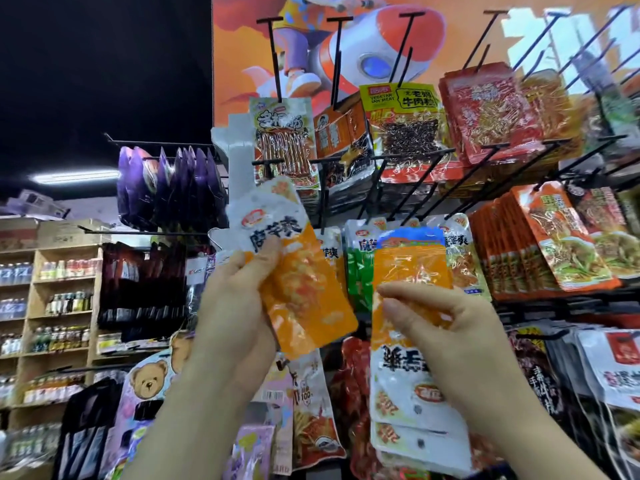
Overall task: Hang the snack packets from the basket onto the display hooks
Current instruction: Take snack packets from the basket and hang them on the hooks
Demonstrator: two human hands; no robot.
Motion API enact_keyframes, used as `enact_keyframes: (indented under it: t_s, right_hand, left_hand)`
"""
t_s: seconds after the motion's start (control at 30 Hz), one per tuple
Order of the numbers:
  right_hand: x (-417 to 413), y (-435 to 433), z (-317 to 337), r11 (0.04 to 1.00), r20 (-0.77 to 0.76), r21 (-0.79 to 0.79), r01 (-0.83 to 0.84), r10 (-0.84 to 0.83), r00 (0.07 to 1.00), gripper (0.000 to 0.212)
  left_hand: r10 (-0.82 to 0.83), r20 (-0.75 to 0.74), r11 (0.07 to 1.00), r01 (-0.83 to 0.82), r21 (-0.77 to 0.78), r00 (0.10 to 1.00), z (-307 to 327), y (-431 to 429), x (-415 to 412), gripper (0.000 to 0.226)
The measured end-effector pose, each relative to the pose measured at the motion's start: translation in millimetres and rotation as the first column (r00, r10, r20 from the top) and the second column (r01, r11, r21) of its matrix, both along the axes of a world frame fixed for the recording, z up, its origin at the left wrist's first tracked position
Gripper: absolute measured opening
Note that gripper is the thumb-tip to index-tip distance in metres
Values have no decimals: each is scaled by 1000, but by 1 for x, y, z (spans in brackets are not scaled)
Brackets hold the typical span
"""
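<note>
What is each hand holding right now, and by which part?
Left hand grips one orange packet by its left edge. Right hand pinches an upside-down stack of packets on its orange end.

Wooden shelf unit (94, 323) noted at far left, stocked row upon row with bottles (69, 301). Cardboard boxes (52, 233) are stacked on its top. Above, a strip light (74, 175) is seen against a dark ceiling (104, 64). An orange poster (235, 46) is mounted at upper centre, printed with a white-and-red cartoon rocket (377, 46). A bear-print item (149, 377) is hung low at left; purple pouches (166, 188) are racked well above it.
</note>
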State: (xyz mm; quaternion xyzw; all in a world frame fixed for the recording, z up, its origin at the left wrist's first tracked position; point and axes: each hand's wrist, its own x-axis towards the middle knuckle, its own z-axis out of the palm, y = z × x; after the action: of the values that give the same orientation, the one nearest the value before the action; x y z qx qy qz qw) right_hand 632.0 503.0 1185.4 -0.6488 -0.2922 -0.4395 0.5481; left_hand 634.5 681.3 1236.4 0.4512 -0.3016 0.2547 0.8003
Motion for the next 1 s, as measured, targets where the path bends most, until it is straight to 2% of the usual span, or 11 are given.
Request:
enact_keyframes:
  t_s: [0.07,0.13,0.23,0.3,0.4,0.43,0.57,0.77,0.87,0.93,1.0]
  right_hand:
    - [-2,5,5,993,-47,0,-121,121,992,12]
    - [-6,12,9,962,-131,60,-268,273,953,17]
    - [-5,12,9,917,-201,144,-372,396,896,45]
    - [-6,11,10,923,-213,133,-362,383,899,49]
    - [-5,8,12,914,-214,144,-379,403,890,10]
    - [-3,6,12,924,-211,131,-360,381,900,6]
    - [6,0,14,974,-188,103,-204,220,957,20]
    - [22,-6,25,977,-149,120,-177,194,970,29]
    - [23,-2,43,977,-119,112,-179,192,974,10]
    - [25,3,56,972,-94,92,-217,226,970,22]
    - [27,8,65,968,-110,105,-230,241,964,25]
  left_hand:
    - [-102,-40,990,105,94,994,-6,-11,-1,42]
    - [-61,-50,987,68,145,997,-13,-24,3,39]
    - [24,-38,988,-18,150,999,-17,-31,9,38]
    - [96,-33,977,-88,193,995,-17,-30,13,36]
    - [128,-14,965,-121,231,992,-10,-29,14,16]
    - [113,0,967,-110,228,994,-4,-28,14,12]
    - [123,-1,966,-119,230,992,36,-19,19,15]
    - [223,89,844,-238,481,971,81,-16,31,2]
    - [408,275,756,-491,433,870,96,-19,38,3]
    - [528,356,673,-635,380,771,103,-23,44,8]
    - [570,368,650,-677,345,735,108,-26,51,11]
